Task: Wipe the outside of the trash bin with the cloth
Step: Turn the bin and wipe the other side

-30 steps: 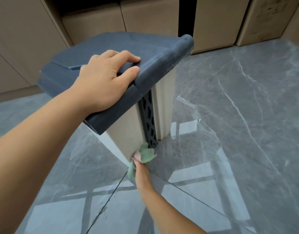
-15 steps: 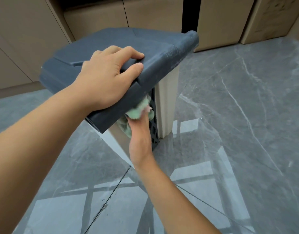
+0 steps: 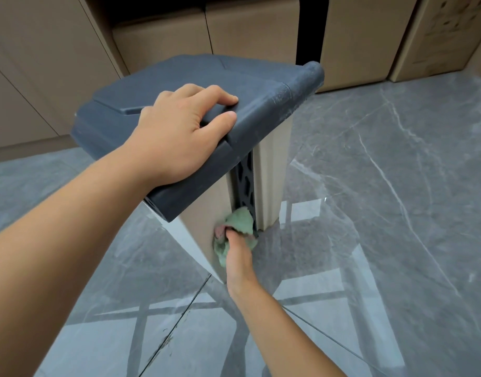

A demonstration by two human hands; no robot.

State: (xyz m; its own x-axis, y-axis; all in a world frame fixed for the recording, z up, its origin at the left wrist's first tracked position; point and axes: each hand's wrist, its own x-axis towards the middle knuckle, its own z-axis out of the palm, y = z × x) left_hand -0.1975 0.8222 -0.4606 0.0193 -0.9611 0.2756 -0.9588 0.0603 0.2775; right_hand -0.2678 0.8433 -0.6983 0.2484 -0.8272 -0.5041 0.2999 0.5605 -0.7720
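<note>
One trash bin (image 3: 204, 213) with beige walls and a dark blue-grey lid (image 3: 185, 74) stands on the grey marbled floor (image 3: 383, 213), towards its far edge. A dark strip (image 3: 243, 178) with cut-out holes runs down the side of the bin, between a flat beige wall and a rounded beige corner post (image 3: 269, 172). Pale scuffs show on the lid's rounded right-hand edge.

A green cloth (image 3: 240, 220), with a bit of pink showing in its folds, is bunched up and pressed against the lower part of that side. It covers the foot of the dark strip and the flat wall beside it, close to the floor. The right hand (image 3: 238, 258) grips the cloth, its fingers curled into the folds and mostly hidden. The back of the hand faces up, and the forearm reaches in from the bottom of the view.

The left hand (image 3: 179, 134) lies on the near edge of the lid, holding it with fingers curled over the top and the thumb pressed on the rim. Its forearm comes in from the left.

Bright barred reflections lie across the floor tiles by the bin's foot. Along the far edge of the floor stand cardboard boxes (image 3: 250, 31), and a beige cabinet (image 3: 30, 66) front runs off to the left.
</note>
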